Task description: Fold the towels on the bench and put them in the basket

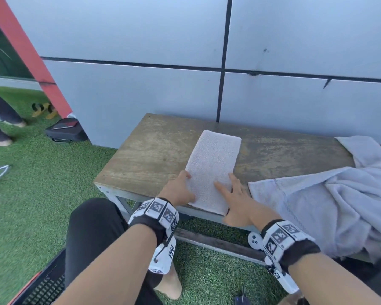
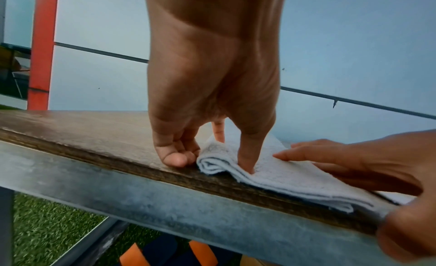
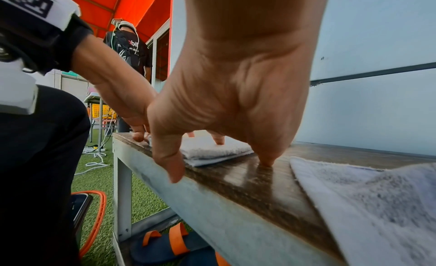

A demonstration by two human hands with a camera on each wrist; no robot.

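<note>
Worn bench point(image 1: 154, 155) — left hand point(image 1: 179, 190) and right hand point(image 1: 235, 201) flat-fingered on folded towel point(image 1: 213, 164) (loose towels point(image 1: 330, 205) just beside).

Nubbly terry-cloth towel point(image 1: 212, 170), worn wooden bench point(image 1: 152, 155), seemingly galvanised frame point(image 2: 165, 201)

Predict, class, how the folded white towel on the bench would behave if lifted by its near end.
The folded towel is soft terry in loose stacked layers, so it would probably sag and the layers might fall open. It looks light for its size. On the worn wooden bench it should drag and bunch rather than slide cleanly.
</note>
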